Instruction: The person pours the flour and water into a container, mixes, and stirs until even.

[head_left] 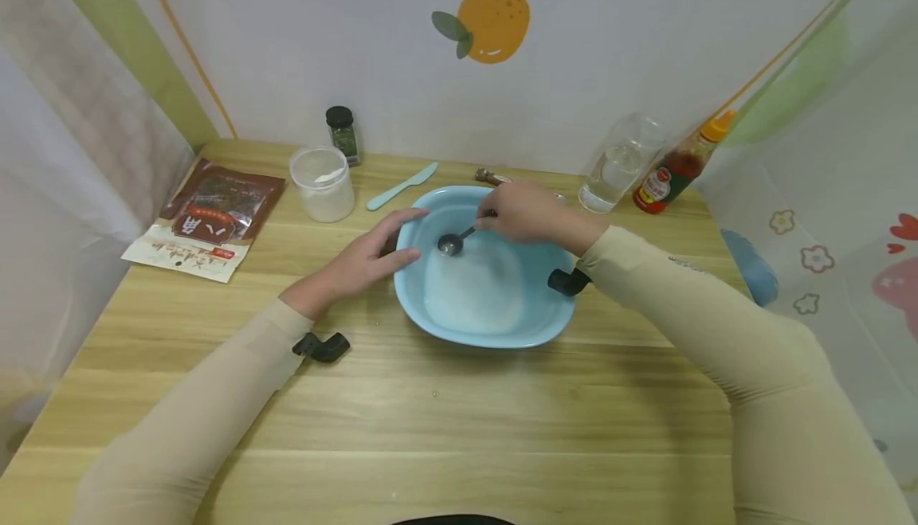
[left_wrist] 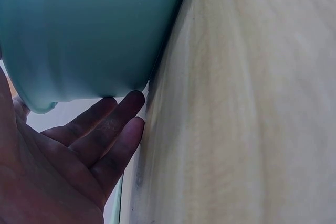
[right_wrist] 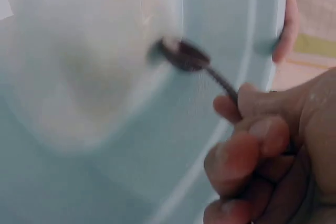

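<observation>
A light-blue basin [head_left: 488, 338] stands on the wooden table, with a whitish layer [head_left: 473, 298] over its bottom. My right hand [head_left: 527, 213] pinches the handle of a small dark measuring spoon [head_left: 450, 245] above the basin's inside, near its left wall. In the right wrist view the round bowl of the spoon [right_wrist: 184, 55] hangs over the edge of the whitish layer. At the basin's left side is my left hand [head_left: 366, 258], thumb and forefinger lying over the rim. Seen from the left wrist, its other fingers [left_wrist: 113, 129] extend nearly straight against the outer wall.
Left of the basin are a clear jar of white powder [head_left: 326, 194], a black-capped spice bottle [head_left: 344, 139], a brown-and-white food packet [head_left: 211, 222] and a pale-blue plastic knife [head_left: 402, 186]. A glass of clear liquid [head_left: 610, 174] and a red sauce bottle [head_left: 674, 170] stand back right.
</observation>
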